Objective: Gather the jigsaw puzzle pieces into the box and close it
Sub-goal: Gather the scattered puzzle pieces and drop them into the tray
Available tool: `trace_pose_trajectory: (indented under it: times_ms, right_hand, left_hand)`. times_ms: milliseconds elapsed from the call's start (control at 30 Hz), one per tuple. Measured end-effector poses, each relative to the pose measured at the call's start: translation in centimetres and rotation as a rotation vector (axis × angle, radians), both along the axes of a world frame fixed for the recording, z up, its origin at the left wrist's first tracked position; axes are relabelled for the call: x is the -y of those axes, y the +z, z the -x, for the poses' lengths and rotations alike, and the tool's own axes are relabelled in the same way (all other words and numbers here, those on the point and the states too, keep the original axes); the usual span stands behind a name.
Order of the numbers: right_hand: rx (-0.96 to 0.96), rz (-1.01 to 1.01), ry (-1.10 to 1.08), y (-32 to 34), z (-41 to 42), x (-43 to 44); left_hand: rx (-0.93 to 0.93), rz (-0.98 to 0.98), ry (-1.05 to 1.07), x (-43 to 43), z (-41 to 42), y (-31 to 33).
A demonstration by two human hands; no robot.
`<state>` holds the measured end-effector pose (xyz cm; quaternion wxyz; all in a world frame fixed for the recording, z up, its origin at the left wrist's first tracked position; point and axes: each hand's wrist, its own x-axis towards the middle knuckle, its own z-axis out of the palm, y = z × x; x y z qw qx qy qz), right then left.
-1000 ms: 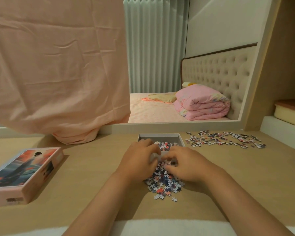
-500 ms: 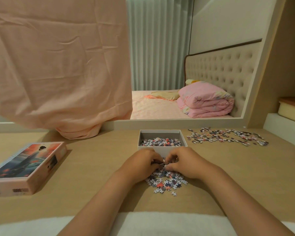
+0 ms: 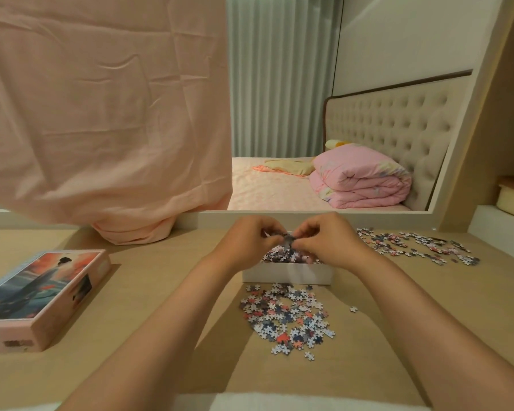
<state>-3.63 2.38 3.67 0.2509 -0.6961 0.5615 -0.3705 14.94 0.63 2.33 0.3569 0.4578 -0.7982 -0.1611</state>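
A white open box (image 3: 288, 274) stands in the middle of the wooden desk with puzzle pieces inside. Above it, my left hand (image 3: 251, 241) and my right hand (image 3: 328, 241) are pressed together, holding a clump of puzzle pieces (image 3: 288, 239) between the fingertips. A loose pile of pieces (image 3: 288, 317) lies on the desk just in front of the box. Another scatter of pieces (image 3: 416, 246) spreads to the right of the box. The box lid (image 3: 39, 295), printed with a picture, lies at the left.
A pink cloth (image 3: 101, 114) hangs over the left of a large mirror behind the desk and bunches on the desk. A white step and stacked cushions (image 3: 511, 215) sit at the far right. A white edge (image 3: 264, 401) runs along the desk's front.
Both hands have lifted from the pile in front of the box, carrying a clump of pieces up and forward over the box. The pile near me is uncovered and smaller.
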Motion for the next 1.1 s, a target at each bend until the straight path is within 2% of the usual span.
trace_pose_trajectory:
  times_ms: [100, 233, 300, 400, 533, 633, 700, 800, 900, 967, 1100]
  right_hand:
    - [-0.121, 0.116, -0.073, -0.5, -0.3, 1.6]
    - [-0.401, 0.064, -0.026, -2.5, 0.2, 2.7]
    - [-0.456, 0.128, -0.024, -3.2, 1.0, 2.4]
    - [-0.523, 0.218, 0.073, -3.8, 1.5, 1.1]
    - [-0.716, 0.057, 0.202, -4.0, 0.2, 0.2]
    - [-0.843, -0.009, 0.197, -3.9, -0.8, 1.0]
    - [-0.845, -0.042, 0.179, -3.9, -1.1, 1.4]
    - [-0.814, 0.037, 0.159, -4.1, -1.1, 1.3]
    - [-0.832, 0.021, 0.195, -4.2, -0.7, 0.8]
    - [-0.864, -0.001, 0.189, -4.1, -0.3, 0.6]
    - [-0.891, 0.004, 0.123, -3.7, 0.3, 0.2]
  left_hand:
    - [0.029, -0.034, 0.027, 1.6, 0.5, -0.2]
    - [0.178, -0.046, 0.086, 2.7, 0.4, -1.9]
    - [0.183, -0.007, 0.117, 2.9, -0.3, -2.6]
    - [0.313, 0.058, 0.16, 3.0, -1.4, -3.9]
    - [0.287, -0.116, 0.115, 3.0, -1.8, -5.7]
    - [0.24, -0.121, 0.099, 3.1, -1.7, -6.2]
    - [0.253, -0.029, 0.113, 2.8, -1.8, -6.1]
    - [0.306, 0.153, 0.055, 2.0, -1.8, -5.5]
    - [0.466, 0.129, -0.038, 1.8, -1.4, -5.2]
    - [0.577, 0.097, -0.009, 2.1, -1.3, -5.2]
    - [0.594, 0.113, 0.035, 1.9, -1.4, -5.0]
